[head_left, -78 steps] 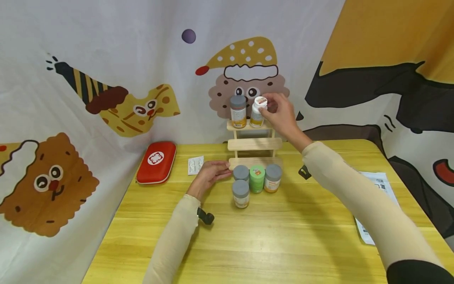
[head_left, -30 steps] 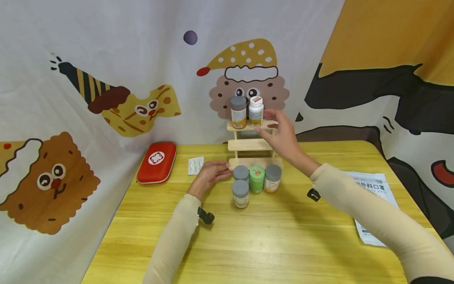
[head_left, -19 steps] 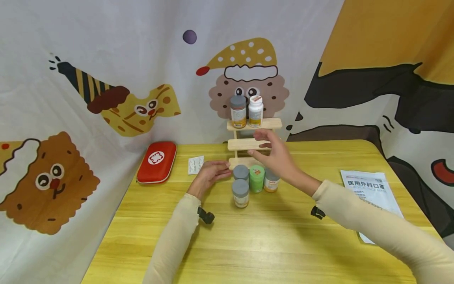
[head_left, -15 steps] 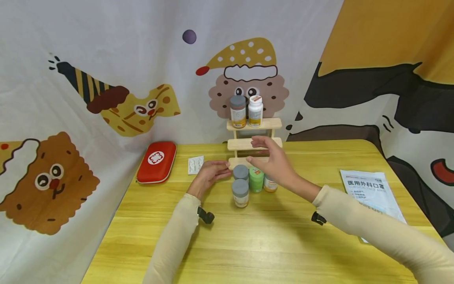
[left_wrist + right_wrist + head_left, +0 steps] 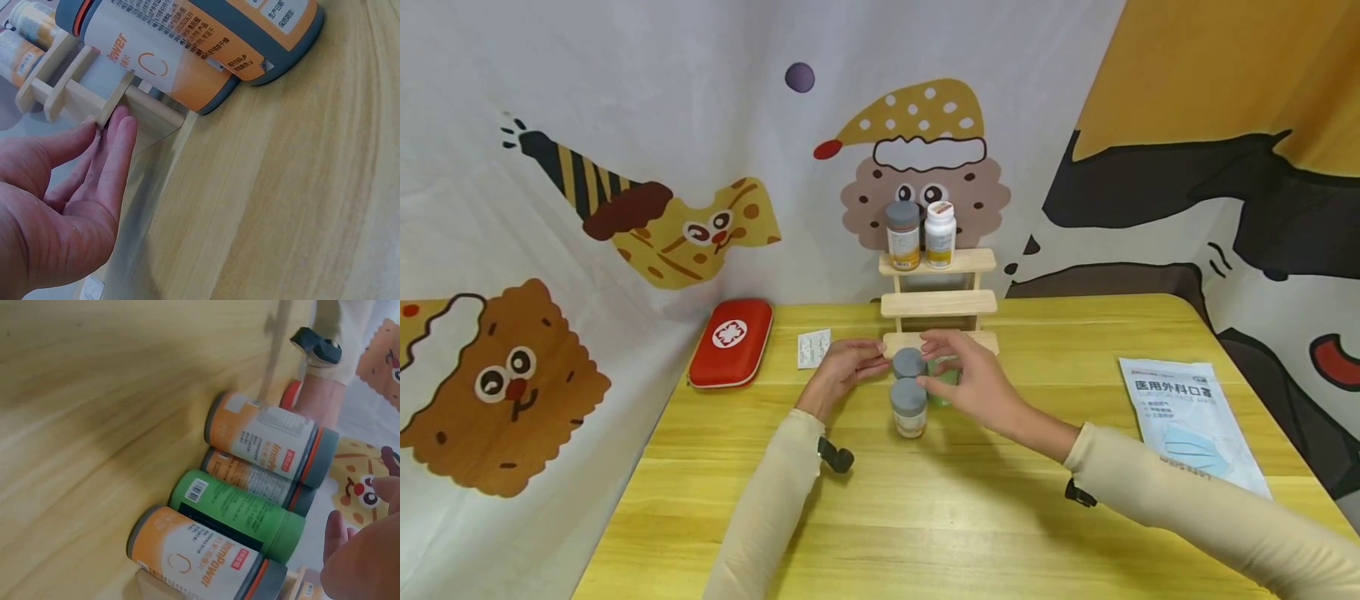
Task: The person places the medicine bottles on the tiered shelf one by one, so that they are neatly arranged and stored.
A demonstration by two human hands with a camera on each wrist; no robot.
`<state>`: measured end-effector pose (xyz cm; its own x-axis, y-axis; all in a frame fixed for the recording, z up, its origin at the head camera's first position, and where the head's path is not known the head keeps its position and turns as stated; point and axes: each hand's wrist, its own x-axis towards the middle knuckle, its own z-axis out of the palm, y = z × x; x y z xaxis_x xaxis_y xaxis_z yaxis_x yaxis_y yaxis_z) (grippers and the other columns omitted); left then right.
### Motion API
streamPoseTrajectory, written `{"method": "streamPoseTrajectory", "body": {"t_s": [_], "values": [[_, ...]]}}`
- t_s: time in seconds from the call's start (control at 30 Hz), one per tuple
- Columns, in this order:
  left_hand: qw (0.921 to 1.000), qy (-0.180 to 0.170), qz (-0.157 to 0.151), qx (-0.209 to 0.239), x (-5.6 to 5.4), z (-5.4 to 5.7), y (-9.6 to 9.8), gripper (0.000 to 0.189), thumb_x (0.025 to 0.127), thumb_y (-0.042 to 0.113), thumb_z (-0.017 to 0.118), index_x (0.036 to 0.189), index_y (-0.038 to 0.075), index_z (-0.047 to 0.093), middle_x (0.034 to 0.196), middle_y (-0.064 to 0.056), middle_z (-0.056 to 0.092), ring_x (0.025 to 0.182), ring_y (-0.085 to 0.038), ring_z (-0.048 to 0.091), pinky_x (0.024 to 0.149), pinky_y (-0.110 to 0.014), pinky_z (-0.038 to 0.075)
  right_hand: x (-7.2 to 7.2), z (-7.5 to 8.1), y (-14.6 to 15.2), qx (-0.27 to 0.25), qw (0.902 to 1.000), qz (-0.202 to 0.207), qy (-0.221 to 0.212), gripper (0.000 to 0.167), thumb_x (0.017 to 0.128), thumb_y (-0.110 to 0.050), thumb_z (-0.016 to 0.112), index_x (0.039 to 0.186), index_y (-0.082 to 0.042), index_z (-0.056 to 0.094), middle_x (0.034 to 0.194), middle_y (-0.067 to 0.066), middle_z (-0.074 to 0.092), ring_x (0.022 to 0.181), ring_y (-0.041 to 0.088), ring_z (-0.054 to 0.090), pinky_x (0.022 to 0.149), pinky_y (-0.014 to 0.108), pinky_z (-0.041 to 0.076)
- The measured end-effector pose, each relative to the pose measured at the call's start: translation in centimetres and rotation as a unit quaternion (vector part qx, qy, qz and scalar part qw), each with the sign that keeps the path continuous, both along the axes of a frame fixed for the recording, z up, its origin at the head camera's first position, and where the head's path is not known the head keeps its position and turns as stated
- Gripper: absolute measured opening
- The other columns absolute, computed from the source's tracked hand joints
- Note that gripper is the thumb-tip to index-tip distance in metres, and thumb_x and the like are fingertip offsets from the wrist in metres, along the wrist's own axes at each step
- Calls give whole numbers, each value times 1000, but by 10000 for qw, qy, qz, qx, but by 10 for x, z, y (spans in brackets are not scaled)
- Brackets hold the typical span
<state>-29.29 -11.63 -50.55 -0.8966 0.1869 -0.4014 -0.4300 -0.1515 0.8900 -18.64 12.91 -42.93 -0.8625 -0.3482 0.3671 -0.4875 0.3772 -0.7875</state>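
My left hand (image 5: pixel 842 372) pinches the left end of the lowest step of a three-tier wooden stand (image 5: pixel 938 303); the left wrist view shows thumb and fingers at that step's end. On the top tier stand a grey-capped pill bottle (image 5: pixel 903 236) and a white pill bottle (image 5: pixel 941 236). Before the stand are a front grey-capped bottle (image 5: pixel 910 408), another grey-capped bottle (image 5: pixel 909 363) behind it, and a green bottle (image 5: pixel 234 515). My right hand (image 5: pixel 977 382) hovers over them with fingers apart, holding nothing. It hides one more orange-and-white bottle (image 5: pixel 197 553) in the head view.
A red zip case (image 5: pixel 730 343) and a small white blister pack (image 5: pixel 814 349) lie on the left of the wooden table (image 5: pixel 925 517). On the right is a face mask packet (image 5: pixel 1187 425), partly under the right sleeve. A printed cloth (image 5: pixel 700 100) hangs behind.
My right hand has let go of the white bottle on the top tier, then come down past the middle tier to the bottles in front. The left hand stays at the stand.
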Motion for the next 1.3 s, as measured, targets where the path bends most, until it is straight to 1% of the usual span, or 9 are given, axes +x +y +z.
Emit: {"method": "streamPoseTrajectory", "body": {"t_s": [0.1, 0.3, 0.43, 0.53, 0.6, 0.67, 0.9, 1.13, 1.3], "values": [[10000, 7, -2, 16, 0, 0, 0, 33, 102, 3, 69, 133, -8, 66, 100, -11, 78, 89, -19, 78, 94, -35, 69, 5, -4, -2, 167, 9998, 8, 145, 61, 89, -11, 88, 142, -8, 58, 123, 15, 68, 110, 29, 70, 87, 42, 69], [10000, 29, 22, 89, 2, -1, -1, 31, 102, 3, 69, 131, -8, 67, 98, -9, 78, 89, -19, 78, 92, -34, 69, 14, -9, -7, 694, 9974, -72, 166, 68, 85, -15, 91, 143, -4, 57, 120, 11, 67, 106, 24, 70, 85, 31, 68], [9999, 100, 27, 57, 5, 0, -1, 33, 103, 3, 68, 133, -9, 66, 102, -12, 79, 90, -19, 79, 93, -34, 69, 20, -13, -9, 993, 9949, -143, 143, 69, 85, -18, 92, 143, -3, 57, 120, 9, 67, 103, 26, 72, 87, 33, 69], [9999, 157, 14, 17, 7, 1, 0, 34, 103, 3, 67, 135, -9, 65, 106, -15, 79, 90, -19, 79, 95, -36, 68, 22, -16, -11, 1066, 9940, -160, 194, 69, 85, -17, 92, 142, -2, 57, 121, 10, 67, 103, 28, 72, 88, 38, 69], [9999, 152, 10, 16, 7, 1, 0, 34, 103, 3, 67, 135, -9, 65, 108, -15, 79, 90, -19, 79, 96, -36, 68, 22, -19, -11, 1091, 9936, -172, 250, 69, 84, -17, 92, 142, -1, 57, 122, 10, 67, 104, 26, 72, 88, 40, 69], [9999, 144, 5, 25, 7, 2, 0, 35, 103, 4, 68, 135, -9, 65, 107, -15, 79, 90, -19, 79, 97, -37, 68, 23, -20, -12, 1116, 9932, -185, 293, 70, 84, -17, 92, 142, -1, 57, 122, 10, 66, 104, 24, 71, 88, 39, 69], [9999, 82, -7, 126, 6, 1, 0, 35, 103, 4, 68, 135, -9, 65, 96, -9, 79, 88, -18, 79, 95, -35, 68, 26, -24, -16, 1289, 9906, -324, 337, 70, 81, -21, 95, 139, -4, 59, 119, 6, 65, 100, 18, 70, 88, 37, 69], [9999, 78, 5, 153, 7, 1, -1, 34, 103, 2, 68, 135, -9, 65, 96, -9, 79, 88, -18, 79, 93, -35, 69, 27, -27, -21, 1686, 9823, -589, 572, 65, 81, -25, 95, 134, -7, 62, 115, 3, 66, 99, 14, 66, 85, 30, 66], [9999, 79, 30, 131, 6, 2, 0, 34, 102, 2, 68, 134, -10, 65, 97, -10, 79, 88, -18, 79, 93, -35, 69, 27, -28, -24, 1738, 9805, -648, 642, 65, 80, -23, 95, 134, -7, 64, 116, 4, 64, 98, 14, 64, 84, 30, 65]]}}
